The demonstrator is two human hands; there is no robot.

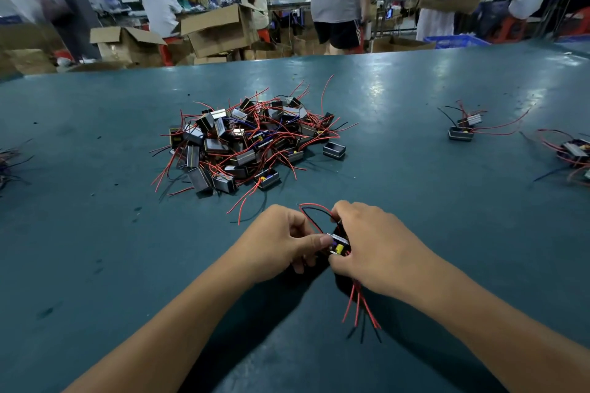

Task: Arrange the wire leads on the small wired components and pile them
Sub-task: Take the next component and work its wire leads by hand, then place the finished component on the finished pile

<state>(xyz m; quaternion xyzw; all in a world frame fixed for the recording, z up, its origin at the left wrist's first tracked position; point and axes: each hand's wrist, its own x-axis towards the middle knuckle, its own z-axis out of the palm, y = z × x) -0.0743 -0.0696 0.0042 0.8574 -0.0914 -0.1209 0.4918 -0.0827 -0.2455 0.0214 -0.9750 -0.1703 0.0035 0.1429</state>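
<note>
Head view: both hands meet low centre over the table, sharing one component, a small box w/ yellow and blue parts showing inside. Left hand has fingers curled, thumb pressing the box's left end, so it's pinching it. Right hand curls round the box's right side, fingers closed on it and on the leads. Red and black leads loop up between the two hands; more red/black leads hang out under the right palm toward the camera, ends resting on the table. Beyond the hands, centre, sits the pile: many same boxes heaped w/ red, black and some blue wires tangled in all directions. One empty box lies just beside the pile's right edge. Far right, a pair of components w/ long red leads, well apart from the pile; more at the right edge and some wires at the left edge. Background: people, cardboard cartons, blurred.
</note>
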